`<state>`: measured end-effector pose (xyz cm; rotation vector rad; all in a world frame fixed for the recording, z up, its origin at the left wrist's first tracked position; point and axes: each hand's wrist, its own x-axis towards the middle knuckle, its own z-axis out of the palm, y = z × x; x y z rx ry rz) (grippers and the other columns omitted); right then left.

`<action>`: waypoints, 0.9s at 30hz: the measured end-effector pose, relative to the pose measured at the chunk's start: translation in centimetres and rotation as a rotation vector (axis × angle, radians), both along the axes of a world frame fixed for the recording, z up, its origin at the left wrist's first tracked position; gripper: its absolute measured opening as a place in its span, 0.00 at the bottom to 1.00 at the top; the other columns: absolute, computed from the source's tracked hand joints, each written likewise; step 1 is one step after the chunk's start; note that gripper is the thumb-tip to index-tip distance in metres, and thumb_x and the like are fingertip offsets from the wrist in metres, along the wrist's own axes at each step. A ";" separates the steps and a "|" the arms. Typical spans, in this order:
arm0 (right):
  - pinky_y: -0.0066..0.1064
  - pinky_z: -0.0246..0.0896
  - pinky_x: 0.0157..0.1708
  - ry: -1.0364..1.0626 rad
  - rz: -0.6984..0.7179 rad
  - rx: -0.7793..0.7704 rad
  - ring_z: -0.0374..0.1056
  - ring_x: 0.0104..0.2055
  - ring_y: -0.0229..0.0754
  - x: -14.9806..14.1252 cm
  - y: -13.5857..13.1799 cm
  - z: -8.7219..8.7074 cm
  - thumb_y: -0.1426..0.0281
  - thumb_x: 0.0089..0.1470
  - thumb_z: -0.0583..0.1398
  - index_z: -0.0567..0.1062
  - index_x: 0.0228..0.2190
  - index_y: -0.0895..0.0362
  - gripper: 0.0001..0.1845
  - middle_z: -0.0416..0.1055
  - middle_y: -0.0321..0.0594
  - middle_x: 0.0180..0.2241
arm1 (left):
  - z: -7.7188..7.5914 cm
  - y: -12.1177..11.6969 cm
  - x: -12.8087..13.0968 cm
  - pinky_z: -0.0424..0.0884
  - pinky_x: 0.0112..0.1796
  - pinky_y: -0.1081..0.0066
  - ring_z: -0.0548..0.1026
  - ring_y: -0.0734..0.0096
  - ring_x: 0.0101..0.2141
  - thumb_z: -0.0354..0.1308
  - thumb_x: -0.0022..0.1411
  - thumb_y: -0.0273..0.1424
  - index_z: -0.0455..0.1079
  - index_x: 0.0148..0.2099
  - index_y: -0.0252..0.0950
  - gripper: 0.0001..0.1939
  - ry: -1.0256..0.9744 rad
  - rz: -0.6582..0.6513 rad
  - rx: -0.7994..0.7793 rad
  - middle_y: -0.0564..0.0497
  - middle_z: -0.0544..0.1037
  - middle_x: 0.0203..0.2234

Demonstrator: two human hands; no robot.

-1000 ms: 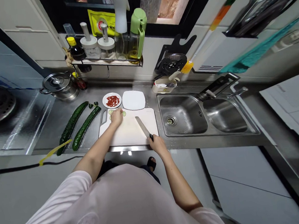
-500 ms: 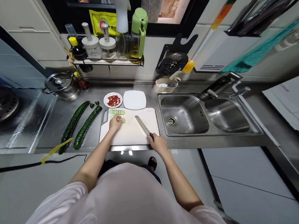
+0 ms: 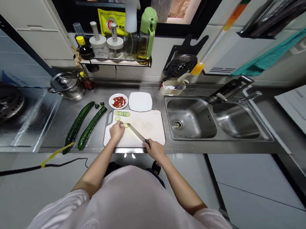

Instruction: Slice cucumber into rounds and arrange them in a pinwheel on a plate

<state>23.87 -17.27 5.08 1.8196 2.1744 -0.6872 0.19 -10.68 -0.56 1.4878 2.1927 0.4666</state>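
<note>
My right hand (image 3: 156,151) is wrapped round the black handle of a kitchen knife (image 3: 136,132). The blade points up and left over the white cutting board (image 3: 150,125), its tip at a pale green cucumber slice (image 3: 126,125). Bent fingers of my left hand (image 3: 117,131) are closed at the left edge of that slice; their exact hold on it is partly hidden. Just above the hand another slice (image 3: 117,118) lies flat. A row of overlapping cucumber slices (image 3: 122,113) runs along the board's upper left.
Two whole-looking cucumbers (image 3: 92,128) lie left of the board, with small cut ends (image 3: 97,106) above. Behind the board stand a plate of chopped red pieces (image 3: 119,102) and a white plate (image 3: 140,101). A double sink (image 3: 191,116) is on the right, a lidded pot (image 3: 67,86) far left.
The knife has swung left, its tip now at the slice near my left hand. My left hand has shifted slightly down, uncovering a slice. The whole view has shifted a little.
</note>
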 end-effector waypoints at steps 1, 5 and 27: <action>0.32 0.57 0.39 0.001 0.006 0.005 0.71 0.43 0.47 -0.1 -0.1 0.0 0.56 0.66 0.44 0.68 0.46 0.56 0.21 0.75 0.47 0.41 | -0.1 0.1 -0.2 0.64 0.40 0.67 0.75 0.62 0.39 0.54 0.58 0.31 0.69 0.45 0.43 0.11 -0.003 -0.006 0.015 0.52 0.79 0.34; 0.32 0.57 0.39 0.007 0.025 0.025 0.72 0.43 0.48 -0.5 -0.2 -0.2 0.57 0.66 0.45 0.68 0.45 0.56 0.20 0.75 0.47 0.40 | -0.5 0.6 -0.7 0.64 0.36 0.69 0.75 0.63 0.38 0.54 0.59 0.31 0.70 0.44 0.42 0.10 -0.010 -0.022 0.062 0.51 0.78 0.33; 0.33 0.59 0.39 -0.060 0.037 0.040 0.72 0.42 0.48 -1.8 -0.3 0.2 0.60 0.65 0.45 0.68 0.43 0.58 0.18 0.75 0.48 0.38 | -0.9 1.7 -0.9 0.65 0.36 0.71 0.75 0.65 0.39 0.55 0.59 0.35 0.71 0.44 0.43 0.10 -0.004 0.043 -0.049 0.52 0.78 0.35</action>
